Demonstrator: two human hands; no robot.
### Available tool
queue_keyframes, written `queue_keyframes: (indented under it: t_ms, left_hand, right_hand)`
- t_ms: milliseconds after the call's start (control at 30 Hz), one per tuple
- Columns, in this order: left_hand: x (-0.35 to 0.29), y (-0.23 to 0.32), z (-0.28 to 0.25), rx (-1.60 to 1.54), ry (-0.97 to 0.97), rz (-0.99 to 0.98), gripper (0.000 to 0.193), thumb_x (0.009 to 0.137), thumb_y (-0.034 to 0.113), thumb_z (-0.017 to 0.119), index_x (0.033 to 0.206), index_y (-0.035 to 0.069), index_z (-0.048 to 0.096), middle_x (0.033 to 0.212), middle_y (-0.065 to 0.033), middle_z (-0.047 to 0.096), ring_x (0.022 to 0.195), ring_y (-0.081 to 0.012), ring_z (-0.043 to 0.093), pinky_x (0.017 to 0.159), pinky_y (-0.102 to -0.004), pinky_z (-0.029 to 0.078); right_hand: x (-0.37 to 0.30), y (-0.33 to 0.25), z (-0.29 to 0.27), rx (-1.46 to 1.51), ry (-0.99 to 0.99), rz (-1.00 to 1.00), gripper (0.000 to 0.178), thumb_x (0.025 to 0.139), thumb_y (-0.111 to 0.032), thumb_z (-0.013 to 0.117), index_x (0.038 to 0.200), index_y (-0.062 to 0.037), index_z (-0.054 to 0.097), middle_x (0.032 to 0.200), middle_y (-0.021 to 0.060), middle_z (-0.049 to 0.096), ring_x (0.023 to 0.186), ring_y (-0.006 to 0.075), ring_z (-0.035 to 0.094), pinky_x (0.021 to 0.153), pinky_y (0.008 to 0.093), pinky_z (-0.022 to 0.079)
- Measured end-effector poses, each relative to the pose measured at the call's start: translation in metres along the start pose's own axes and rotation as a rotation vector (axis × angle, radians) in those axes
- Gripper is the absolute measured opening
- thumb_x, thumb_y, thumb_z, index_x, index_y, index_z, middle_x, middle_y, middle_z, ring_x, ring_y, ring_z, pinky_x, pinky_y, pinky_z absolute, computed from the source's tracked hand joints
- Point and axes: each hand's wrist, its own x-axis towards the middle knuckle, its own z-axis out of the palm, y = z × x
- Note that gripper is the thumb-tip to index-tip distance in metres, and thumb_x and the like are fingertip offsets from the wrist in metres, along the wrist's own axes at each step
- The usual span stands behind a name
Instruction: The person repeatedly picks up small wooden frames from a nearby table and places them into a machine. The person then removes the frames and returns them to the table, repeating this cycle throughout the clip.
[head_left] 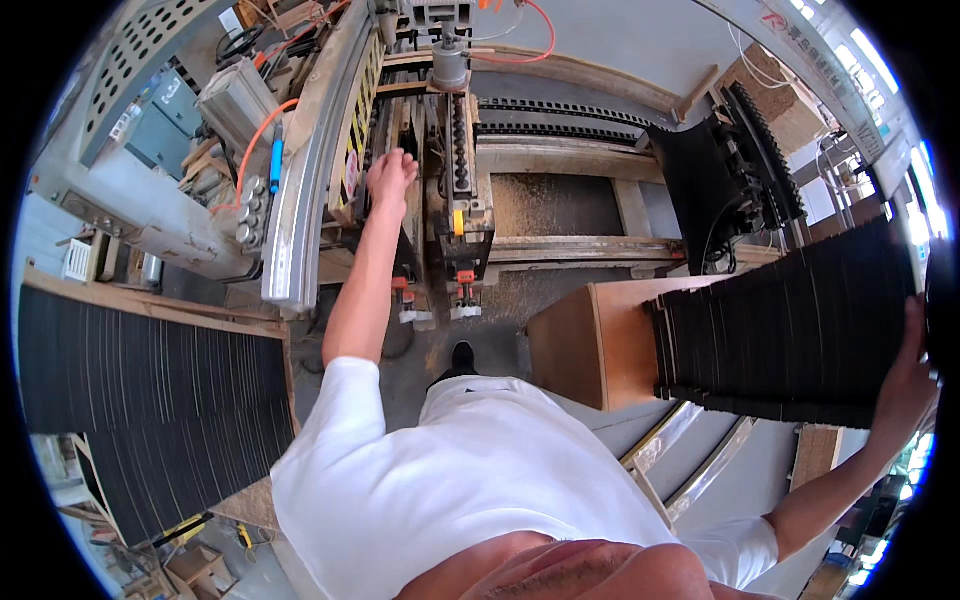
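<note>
My left hand point(392, 176) is stretched forward over a machine bed, beside a dark slot between two rails. Its fingers are bent and close together; whatever they hold, if anything, is hidden. Just to its right runs a machine head block point(461, 150) with a row of dark round spindles and a yellow part at its near end. Out at the far right, my right hand point(905, 375) lies against the end of a tall stack of black boards point(780, 325), fingers stretched along it. No single board shows lifted from that stack.
More black boards point(150, 380) are stacked at the left. A brown wooden block point(590, 345) stands beside the right stack. Red-and-white clamps point(465, 290) stick out at the machine's near end. Black cable chain point(765, 150) and a rail frame with sawdust point(560, 205) lie beyond.
</note>
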Motion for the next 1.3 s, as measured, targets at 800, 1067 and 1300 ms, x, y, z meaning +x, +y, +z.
queue_keyframes:
  t_ms: [800, 1067, 1300]
  left_hand:
    - [0.236, -0.048, 0.065, -0.354, 0.293, -0.151, 0.055, 0.088, 0.032, 0.066, 0.123, -0.002, 0.040, 0.105, -0.0181, 0.056, 0.091, -0.0308, 0.061, 0.073, -0.0416, 0.058]
    - [0.067, -0.057, 0.026, -0.484, 0.139, -0.168, 0.032, 0.090, 0.022, 0.062, 0.110, -0.001, 0.052, 0.105, -0.0123, 0.057, 0.093, -0.0229, 0.059, 0.085, -0.0386, 0.052]
    - [0.016, -0.055, -0.002, -0.615, -0.190, -0.122, 0.022, 0.089, 0.005, 0.052, 0.112, 0.002, 0.053, 0.107, -0.0116, 0.060, 0.100, -0.0233, 0.059, 0.093, -0.0379, 0.047]
  right_hand:
    - [-0.019, -0.343, 0.132, 0.909, -0.365, -0.372, 0.012, 0.075, -0.004, 0.069, 0.083, -0.0052, 0.062, 0.085, 0.0085, 0.065, 0.084, 0.0287, 0.059, 0.078, 0.0385, 0.045]
    - [-0.018, -0.514, 0.230, 1.262, -0.211, -0.704, 0.008, 0.078, -0.011, 0.067, 0.084, -0.0086, 0.062, 0.079, 0.0059, 0.064, 0.080, 0.0278, 0.058, 0.074, 0.0390, 0.043]
    - [-0.035, -0.618, 0.261, 1.384, -0.200, -0.913, 0.016, 0.075, -0.016, 0.071, 0.087, -0.0082, 0.063, 0.081, 0.0057, 0.064, 0.082, 0.0279, 0.059, 0.074, 0.0398, 0.044]
